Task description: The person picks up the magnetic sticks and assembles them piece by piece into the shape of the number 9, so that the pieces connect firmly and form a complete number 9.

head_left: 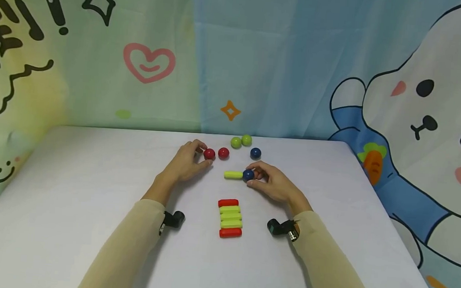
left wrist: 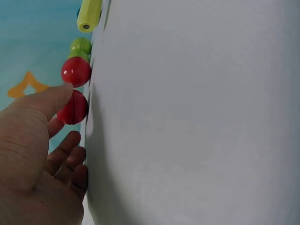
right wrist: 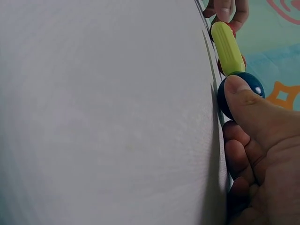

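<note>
My left hand (head_left: pixel 187 161) holds a red ball (head_left: pixel 209 154) between thumb and fingertips, at the left end of the group of balls. A second red ball (head_left: pixel 223 153) sits just right of it. In my right hand (head_left: pixel 271 182), thumb and index finger pinch a dark blue ball (right wrist: pixel 255 86). A yellow-green rod (right wrist: pixel 227 47) meets that ball end to end and points left, toward the other hand. The remaining fingers of the right hand curl below the ball in the right wrist view.
Behind lie two green balls (head_left: pixel 236 142) and another blue ball (head_left: pixel 255 153). Nearer me, several yellow-green rods (head_left: pixel 231 216) lie stacked side by side between a red rod (head_left: pixel 228 203) and another red rod (head_left: pixel 230 233). A printed curtain (head_left: pixel 260 53) hangs behind the white table (head_left: pixel 93 188).
</note>
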A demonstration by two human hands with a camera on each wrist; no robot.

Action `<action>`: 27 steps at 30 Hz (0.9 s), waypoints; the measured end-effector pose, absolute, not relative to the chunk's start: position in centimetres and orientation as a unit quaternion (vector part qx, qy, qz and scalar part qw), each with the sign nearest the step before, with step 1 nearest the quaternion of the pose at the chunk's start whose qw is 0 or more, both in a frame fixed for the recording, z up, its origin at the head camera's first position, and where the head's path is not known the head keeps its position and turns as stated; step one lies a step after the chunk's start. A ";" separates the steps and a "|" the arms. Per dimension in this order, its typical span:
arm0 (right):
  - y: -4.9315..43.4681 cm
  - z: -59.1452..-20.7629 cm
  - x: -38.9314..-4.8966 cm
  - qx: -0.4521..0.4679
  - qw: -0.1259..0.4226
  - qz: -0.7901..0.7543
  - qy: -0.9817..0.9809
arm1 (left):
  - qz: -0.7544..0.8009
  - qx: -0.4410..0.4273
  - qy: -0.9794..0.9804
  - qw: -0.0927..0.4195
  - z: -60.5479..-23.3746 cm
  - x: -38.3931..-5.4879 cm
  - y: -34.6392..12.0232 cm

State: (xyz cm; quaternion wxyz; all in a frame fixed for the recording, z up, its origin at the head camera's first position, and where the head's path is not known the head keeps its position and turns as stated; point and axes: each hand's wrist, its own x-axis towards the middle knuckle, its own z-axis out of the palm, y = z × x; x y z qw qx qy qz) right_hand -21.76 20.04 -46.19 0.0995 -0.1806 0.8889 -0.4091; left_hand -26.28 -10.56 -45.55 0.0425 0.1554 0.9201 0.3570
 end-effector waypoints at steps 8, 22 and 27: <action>19.9 -46.3 -21.6 -0.182 0.096 -0.412 0.887 | 0.346 0.170 0.922 0.028 -45.6 -26.2 -10.3; 19.9 -46.7 -21.6 -0.165 0.099 -0.404 0.894 | 0.345 0.169 0.922 0.052 -46.0 -26.1 -9.7; 20.1 -46.6 -21.5 -0.165 0.096 -0.408 0.893 | 0.347 0.160 0.922 0.058 -45.9 -26.0 -9.5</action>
